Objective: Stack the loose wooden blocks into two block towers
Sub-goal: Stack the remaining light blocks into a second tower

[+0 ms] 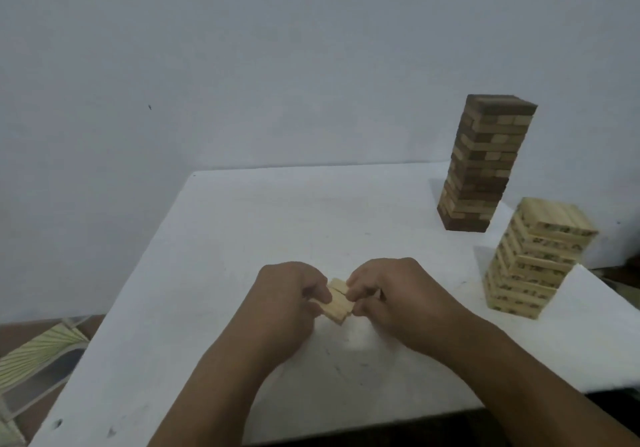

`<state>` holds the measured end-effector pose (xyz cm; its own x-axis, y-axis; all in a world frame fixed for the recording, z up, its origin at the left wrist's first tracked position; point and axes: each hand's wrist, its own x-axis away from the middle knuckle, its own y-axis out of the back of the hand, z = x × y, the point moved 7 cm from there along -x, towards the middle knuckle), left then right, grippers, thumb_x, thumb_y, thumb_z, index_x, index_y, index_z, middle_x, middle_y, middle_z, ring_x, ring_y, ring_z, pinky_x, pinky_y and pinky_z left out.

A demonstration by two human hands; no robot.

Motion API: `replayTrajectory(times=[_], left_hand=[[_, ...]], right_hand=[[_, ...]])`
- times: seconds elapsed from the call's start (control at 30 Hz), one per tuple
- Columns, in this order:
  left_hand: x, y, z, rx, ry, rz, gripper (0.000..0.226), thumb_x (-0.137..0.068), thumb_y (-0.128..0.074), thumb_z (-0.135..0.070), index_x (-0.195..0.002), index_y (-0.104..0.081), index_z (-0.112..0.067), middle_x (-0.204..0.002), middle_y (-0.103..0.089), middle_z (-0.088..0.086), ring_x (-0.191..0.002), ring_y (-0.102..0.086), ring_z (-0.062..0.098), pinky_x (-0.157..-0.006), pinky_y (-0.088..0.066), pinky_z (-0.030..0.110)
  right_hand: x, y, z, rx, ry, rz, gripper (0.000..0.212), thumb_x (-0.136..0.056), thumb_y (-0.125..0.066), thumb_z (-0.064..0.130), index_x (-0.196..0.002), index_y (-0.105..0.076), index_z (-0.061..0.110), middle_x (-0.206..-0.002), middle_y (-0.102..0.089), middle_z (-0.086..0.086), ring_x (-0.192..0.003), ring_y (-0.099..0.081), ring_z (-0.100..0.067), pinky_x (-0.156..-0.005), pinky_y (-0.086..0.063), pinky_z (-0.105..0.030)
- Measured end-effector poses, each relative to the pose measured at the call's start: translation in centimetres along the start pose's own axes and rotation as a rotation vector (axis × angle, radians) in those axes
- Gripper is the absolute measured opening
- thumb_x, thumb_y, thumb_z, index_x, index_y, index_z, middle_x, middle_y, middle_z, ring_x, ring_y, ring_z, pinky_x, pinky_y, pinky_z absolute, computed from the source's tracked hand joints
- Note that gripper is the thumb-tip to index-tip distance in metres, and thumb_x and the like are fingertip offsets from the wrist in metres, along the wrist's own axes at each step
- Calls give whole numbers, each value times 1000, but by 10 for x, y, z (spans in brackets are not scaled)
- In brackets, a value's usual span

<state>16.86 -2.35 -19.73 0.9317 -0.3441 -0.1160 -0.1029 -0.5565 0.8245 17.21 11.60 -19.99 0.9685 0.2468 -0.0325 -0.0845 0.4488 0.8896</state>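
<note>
A small bundle of pale wooden blocks (pixel 337 303) lies side by side between the two hands, low over the white table (pixel 221 239); whether it rests on the table or is lifted a little I cannot tell. The long axis of the blocks runs from the left hand (pixel 289 296) across to the right hand (pixel 388 294), a little slanted, so each hand is at one end of the bundle. Both hands have the fingers curled and pinch the blocks from the ends, pressing them together. The pale block tower (pixel 533 259) stands to the right of the right hand and a little further from the person, near the right edge of the table; its layers look slightly twisted against each other. The taller tower of mixed dark and pale blocks (pixel 485 162) stands beyond it, well apart from both hands. The right hand is clearly the nearer one to both towers, so I judge that the bundle has to travel to the right and upward to reach the top of the pale tower. Dark marks show on the sides of the pale tower's blocks, but they are too blurred to read.
</note>
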Motion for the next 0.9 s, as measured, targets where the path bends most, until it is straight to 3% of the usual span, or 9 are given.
replayTrajectory(times=[0.07, 0.2, 0.3, 0.4, 0.53, 0.63, 0.9], left_hand=[[-2, -8, -9, -29, -5, 18, 16, -88, -69, -12, -97, -77, -21, -115, -64, -11, -102, -59, 7, -87, -42, 12], [-5, -28, -34, -31, -44, 64, 14, -88, -70, -16, -93, -77, -27, -102, -64, -7, -86, -55, 6, -71, -37, 6], [-7, -42, -55, -33, -71, 115, 21, -89, -68, -12, -98, -75, -29, -105, -65, -8, -92, -58, 8, -79, -42, 11], [-5, -55, -74, -44, -155, 157, 26, -89, -65, -6, -102, -74, -27, -114, -66, -12, -103, -59, 9, -96, -46, 19], [-3, -63, -87, 26, -232, 187, 24, -86, -65, -12, -100, -73, -30, -118, -64, -17, -105, -57, 2, -99, -47, 23], [-4, -68, -91, 38, -251, 219, 21, -86, -67, -17, -97, -74, -33, -126, -61, -19, -114, -54, 3, -104, -44, 24], [-9, -67, -91, 56, -290, 181, 13, -83, -76, -22, -90, -79, -33, -111, -67, -21, -101, -60, -1, -91, -46, 10]], right_hand=[[14, 8, -8, 13, -32, -11, 17, -85, -70, 23, -100, -76, 26, -103, -68, 13, -89, -62, -7, -85, -51, -21], [45, 23, -26, 15, -84, -41, 13, -83, -72, 26, -95, -76, 26, -98, -67, 13, -87, -61, -5, -80, -51, -18], [62, 30, -40, 6, -91, -80, 10, -79, -75, 30, -88, -78, 26, -94, -65, 16, -84, -59, -2, -76, -49, -18], [76, 35, -52, 1, -63, -101, 10, -75, -78, 33, -83, -78, 27, -87, -65, 14, -86, -56, 0, -74, -48, -18], [93, 40, -62, -27, 8, -146, 10, -74, -79, 36, -77, -76, 27, -82, -64, 12, -80, -57, -5, -70, -48, -24], [100, 44, -67, -68, 52, -203, 9, -73, -80, 31, -75, -76, 24, -82, -64, 14, -82, -58, -3, -71, -47, -21], [104, 44, -73, -126, 73, -216, 5, -74, -79, 26, -77, -76, 23, -86, -67, 14, -86, -59, -3, -76, -47, -22]])
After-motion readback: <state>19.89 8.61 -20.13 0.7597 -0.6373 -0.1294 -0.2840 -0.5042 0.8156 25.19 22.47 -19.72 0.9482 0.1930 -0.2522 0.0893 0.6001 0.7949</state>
